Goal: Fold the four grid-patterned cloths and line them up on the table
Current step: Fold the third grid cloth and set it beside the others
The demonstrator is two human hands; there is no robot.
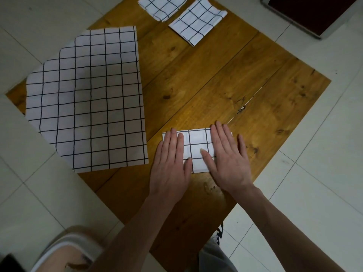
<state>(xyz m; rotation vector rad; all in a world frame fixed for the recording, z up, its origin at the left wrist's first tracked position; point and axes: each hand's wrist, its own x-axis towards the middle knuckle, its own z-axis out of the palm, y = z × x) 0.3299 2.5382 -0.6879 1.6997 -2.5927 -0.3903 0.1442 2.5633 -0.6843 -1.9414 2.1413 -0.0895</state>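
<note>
1. We press our left hand [170,163] and right hand [225,158] flat, fingers straight, gripping nothing, on the folded cloth [197,149] near us on the table [216,85].
2. An unfolded cloth [88,101] lies left.
3. Two folded cloths [161,5] [197,21] sit far side, close together.

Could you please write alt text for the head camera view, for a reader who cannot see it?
Both hands, left hand and right hand, press flat on a folded grid cloth on a wooden table. An unfolded grid cloth lies to the left; two folded cloths sit at the far edge.
</note>
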